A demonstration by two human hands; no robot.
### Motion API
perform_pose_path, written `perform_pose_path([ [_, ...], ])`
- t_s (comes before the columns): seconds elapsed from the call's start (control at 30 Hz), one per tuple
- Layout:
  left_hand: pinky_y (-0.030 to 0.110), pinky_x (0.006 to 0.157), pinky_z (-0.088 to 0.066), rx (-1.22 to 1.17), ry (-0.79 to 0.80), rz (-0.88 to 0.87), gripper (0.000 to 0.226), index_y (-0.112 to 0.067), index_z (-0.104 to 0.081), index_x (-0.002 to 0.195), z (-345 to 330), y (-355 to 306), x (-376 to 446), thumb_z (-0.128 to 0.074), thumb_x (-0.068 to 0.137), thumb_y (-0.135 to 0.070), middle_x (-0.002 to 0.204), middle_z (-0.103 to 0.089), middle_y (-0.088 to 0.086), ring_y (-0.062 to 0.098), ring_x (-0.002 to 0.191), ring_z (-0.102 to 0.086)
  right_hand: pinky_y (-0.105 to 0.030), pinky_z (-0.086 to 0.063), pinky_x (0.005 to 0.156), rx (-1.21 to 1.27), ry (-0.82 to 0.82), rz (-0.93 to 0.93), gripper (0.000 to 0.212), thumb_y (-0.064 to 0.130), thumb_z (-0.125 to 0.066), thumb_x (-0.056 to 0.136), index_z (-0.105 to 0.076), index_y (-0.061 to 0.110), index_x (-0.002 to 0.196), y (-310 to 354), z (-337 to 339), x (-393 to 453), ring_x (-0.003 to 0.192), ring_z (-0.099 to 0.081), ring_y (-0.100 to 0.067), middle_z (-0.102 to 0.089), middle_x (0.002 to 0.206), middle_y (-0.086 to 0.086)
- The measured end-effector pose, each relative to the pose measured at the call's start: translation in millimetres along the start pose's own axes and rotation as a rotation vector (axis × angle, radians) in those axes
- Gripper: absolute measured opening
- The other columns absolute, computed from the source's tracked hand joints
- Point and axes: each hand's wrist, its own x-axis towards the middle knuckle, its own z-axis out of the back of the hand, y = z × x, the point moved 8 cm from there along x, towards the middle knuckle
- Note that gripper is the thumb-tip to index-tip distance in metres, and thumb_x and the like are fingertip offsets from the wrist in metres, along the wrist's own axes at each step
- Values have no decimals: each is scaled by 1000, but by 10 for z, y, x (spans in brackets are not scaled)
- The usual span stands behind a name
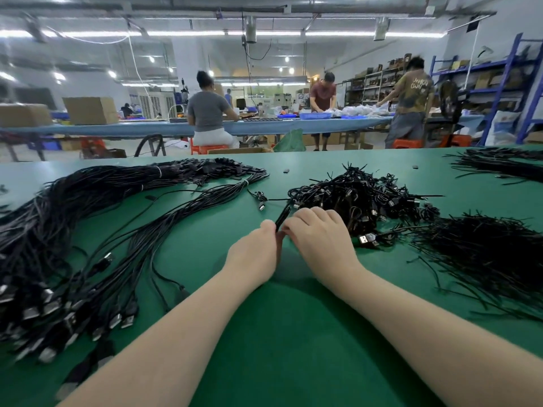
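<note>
Both hands meet over the middle of the green table [293,333]. My left hand [255,254] and my right hand [320,239] together pinch a small folded black cable [282,216] that sticks up between them. The fingertips are hidden behind the backs of the hands. Just beyond lies a heap of coiled, tied black USB cables [361,198]. A long bundle of straight black USB cables [88,230] sweeps along the left, its metal plugs toward me.
A pile of black twist ties [484,254] lies at the right, and another dark bundle [499,164] at the far right corner. Past the table's far edge, several people work at a long blue bench [147,129] with cardboard boxes and shelving.
</note>
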Motion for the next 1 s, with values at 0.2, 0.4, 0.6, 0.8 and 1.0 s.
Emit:
perform_pose_path([
  [0.2,35,60,-30,172,-23,-39,13,-18,-29,88,-65,-50,68,-35,99,-21,92,-61,9,35,82,-59,-36,-51,67,228,17,-33,4,16,-77,75,-74,17,78,-100,29,-17,74,-65,-26,-69,77,-1],
  [0.4,31,59,-31,259,-84,-3,17,-19,-35,90,-35,-55,43,-27,101,-30,92,-66,7,33,86,-66,-38,-53,69,229,69,39,10,6,-76,76,-73,10,84,3,102,24,77,-65,-30,-69,79,-6],
  [0.6,28,49,-13,618,-63,-253,21,-19,-44,115,-64,-289,-9,-31,101,-25,90,-64,0,23,81,-67,-31,-51,73,487,345,-54,11,9,-73,78,-74,20,80,-185,116,257,77,-63,-16,-71,77,3],
  [0.8,33,65,-27,415,-78,-600,25,-19,-45,108,19,-692,-238,-26,101,-33,102,-64,3,29,89,-62,-17,-51,64,1082,769,-506,19,6,-82,68,-65,13,72,-670,-48,38,62,-61,-6,-67,67,5],
  [1.0,36,54,-28,-369,-116,-404,28,-23,-32,75,169,-622,-292,-28,94,-43,61,-43,-9,20,58,-45,-17,-47,50,1620,777,-1004,16,11,-68,74,-57,23,77,-560,-266,-244,63,-66,-5,-69,72,8],
])
